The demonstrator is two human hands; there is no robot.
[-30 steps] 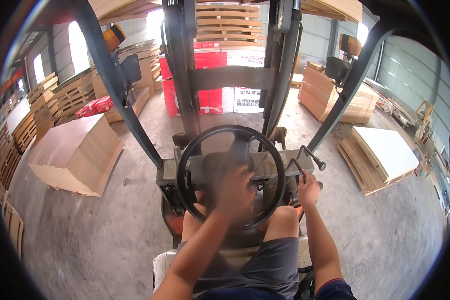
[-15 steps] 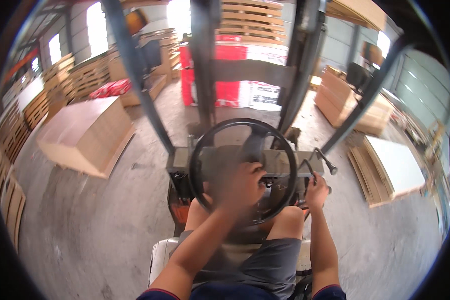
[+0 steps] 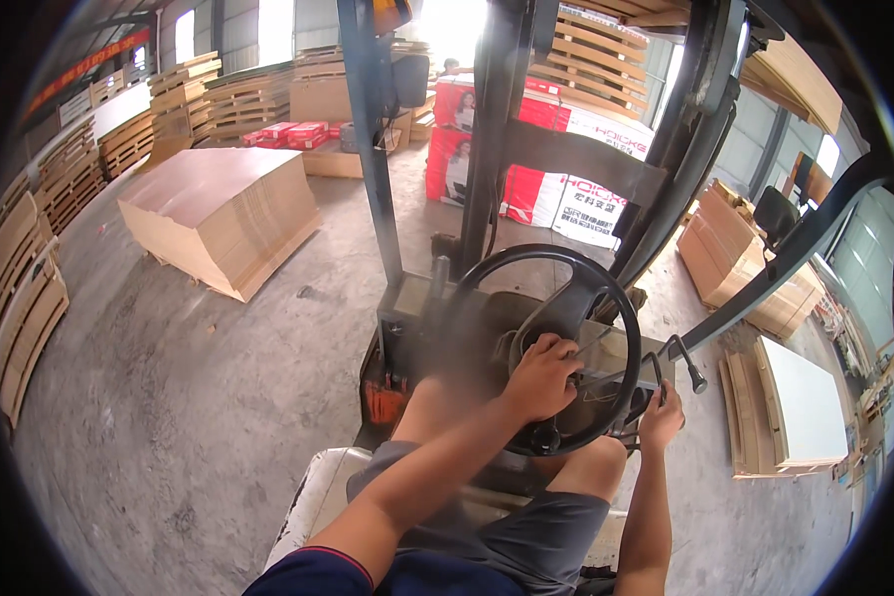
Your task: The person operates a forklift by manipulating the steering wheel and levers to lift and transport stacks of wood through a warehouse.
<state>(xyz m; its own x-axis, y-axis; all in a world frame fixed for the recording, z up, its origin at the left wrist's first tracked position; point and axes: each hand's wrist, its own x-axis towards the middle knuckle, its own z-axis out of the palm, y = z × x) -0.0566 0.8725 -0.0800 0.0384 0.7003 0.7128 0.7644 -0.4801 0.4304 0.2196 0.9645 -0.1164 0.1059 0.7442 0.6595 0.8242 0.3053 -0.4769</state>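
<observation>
The black steering wheel (image 3: 634,348) of a forklift stands in front of me. My left hand (image 3: 544,379) lies over the wheel's hub, its fingers curled around the middle part. A round black knob (image 3: 543,436) sits on the near part of the wheel, just below that hand. To the right of the wheel, my right hand (image 3: 663,417) is closed around a thin control lever (image 3: 657,375), whose grip is partly hidden by the fingers. Beside it, a bent lever with a black knob (image 3: 698,381) sticks out untouched.
Beyond the forklift mast (image 3: 492,129) stand large red-and-white cartons (image 3: 536,184) with wooden pallets (image 3: 596,60) above. A stack of boards (image 3: 238,228) is on the concrete floor (image 3: 189,417) at left. White-topped boards (image 3: 800,402) and a brown stack (image 3: 715,248) are at right.
The view has tilted and swung, so the cartons, mast and wheel sit further right in it. The wheel's upper spoke leans more to the right. Both hands keep to their places on the controls.
</observation>
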